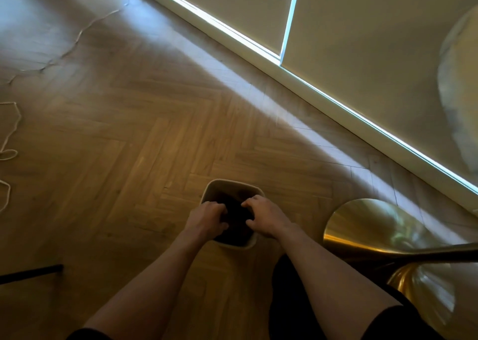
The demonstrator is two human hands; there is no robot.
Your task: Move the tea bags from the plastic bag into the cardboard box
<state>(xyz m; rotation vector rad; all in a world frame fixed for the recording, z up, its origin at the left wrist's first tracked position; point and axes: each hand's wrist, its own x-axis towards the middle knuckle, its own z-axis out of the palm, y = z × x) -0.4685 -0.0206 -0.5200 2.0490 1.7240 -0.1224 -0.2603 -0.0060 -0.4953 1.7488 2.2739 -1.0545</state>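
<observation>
Dark bag [236, 219] gripped between left hand [207, 216], right hand [263, 216].

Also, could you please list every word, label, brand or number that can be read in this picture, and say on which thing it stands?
None: no text can be read anywhere in this picture.
The pale bin, the dark bag inside it, which the left hand and right hand grip, the brass base and the wooden floor show no print or label.

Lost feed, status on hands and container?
Left hand, right hand both grip dark material in pale container. Tea bags not visible. Brass base beside, not blocking.
</observation>
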